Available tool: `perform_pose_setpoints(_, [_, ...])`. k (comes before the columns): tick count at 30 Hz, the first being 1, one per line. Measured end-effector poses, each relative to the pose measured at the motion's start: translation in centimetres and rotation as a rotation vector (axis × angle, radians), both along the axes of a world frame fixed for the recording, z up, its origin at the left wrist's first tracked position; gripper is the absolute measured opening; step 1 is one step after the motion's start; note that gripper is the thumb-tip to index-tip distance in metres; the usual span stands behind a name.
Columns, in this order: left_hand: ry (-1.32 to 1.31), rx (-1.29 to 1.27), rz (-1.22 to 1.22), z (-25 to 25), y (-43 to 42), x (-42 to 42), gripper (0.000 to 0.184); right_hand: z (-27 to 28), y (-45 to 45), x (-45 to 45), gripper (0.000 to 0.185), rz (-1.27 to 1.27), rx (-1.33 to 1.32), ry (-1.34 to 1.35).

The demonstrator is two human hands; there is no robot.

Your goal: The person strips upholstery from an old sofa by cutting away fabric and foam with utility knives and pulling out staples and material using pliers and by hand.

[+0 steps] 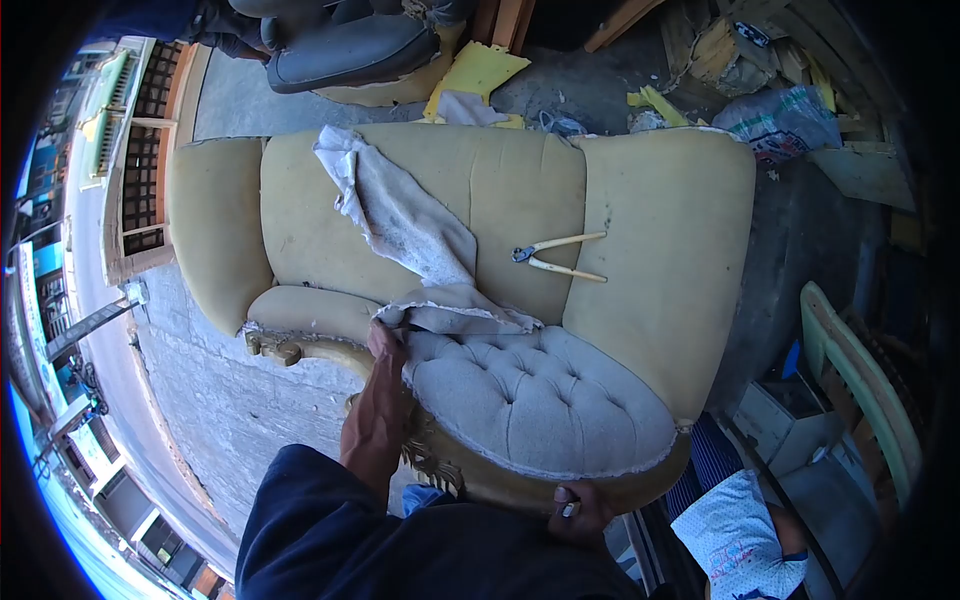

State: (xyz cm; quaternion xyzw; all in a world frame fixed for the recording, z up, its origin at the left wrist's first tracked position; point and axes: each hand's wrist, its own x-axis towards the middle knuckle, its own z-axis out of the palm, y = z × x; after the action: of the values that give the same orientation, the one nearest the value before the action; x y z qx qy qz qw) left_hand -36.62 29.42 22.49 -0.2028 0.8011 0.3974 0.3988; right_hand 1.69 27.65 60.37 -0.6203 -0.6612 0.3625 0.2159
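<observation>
A sofa (660, 240) covered in worn beige-yellow cloth stretches across the view, with a carved gold-coloured wooden frame (520, 490). Its near backrest bears a grey, button-tufted panel (530, 405) with a frayed edge. My left hand (388, 345) is closed on the edge of a loose grey fabric piece (400, 215), which is peeled back across the seat. My right hand (580, 512) is curled against the frame's lower edge; a small pale thing shows at its fingers, too small to name. Pincers (555, 257) with pale handles lie spread on the seat, away from both hands.
Beyond the sofa stand a dark padded seat (355, 55) and yellow foam scraps (475, 75). A plastic bag (785, 120) lies among wood pieces at far right. Someone in a patterned white shirt (740, 530) is close by at lower right. A street runs along the left.
</observation>
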Motion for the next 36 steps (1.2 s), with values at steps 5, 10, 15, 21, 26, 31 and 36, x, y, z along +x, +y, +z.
perform_pose_setpoints(5, [-0.059, 0.064, -1.292, -1.6, 1.2, -4.6, 0.061, -0.9, 4.6, -0.5, 0.015, -0.161, -0.532, -0.098])
perform_pose_setpoints(10, [0.175, 0.075, -1.360, 8.7, 5.1, -7.6, 0.051, -14.0, 14.9, -1.3, 0.031, 0.196, -0.415, -0.480])
perform_pose_setpoints(15, [0.618, -0.354, -0.990, 9.9, -2.1, -13.3, 0.048, -23.8, 20.5, -10.5, 0.033, 0.657, -0.037, -0.805])
perform_pose_setpoints(21, [0.767, -0.655, -0.407, 6.3, -3.3, -7.3, 0.073, -30.0, 17.7, -35.7, 0.018, 1.057, -0.013, -0.026])
perform_pose_setpoints(26, [0.724, -0.447, -0.397, 3.4, -4.9, -7.3, 0.074, -39.6, 13.1, -39.3, 0.028, 1.114, -0.147, -0.706])
perform_pose_setpoints(31, [0.463, -0.555, -0.398, 4.7, -4.0, -7.7, 0.066, -41.6, 12.3, -36.4, 0.039, 1.112, -0.448, -0.841])
perform_pose_setpoints(36, [0.471, -0.604, -0.442, 4.7, -3.5, -7.8, 0.061, -41.5, 12.2, -36.9, 0.045, 1.007, -0.465, -0.812])
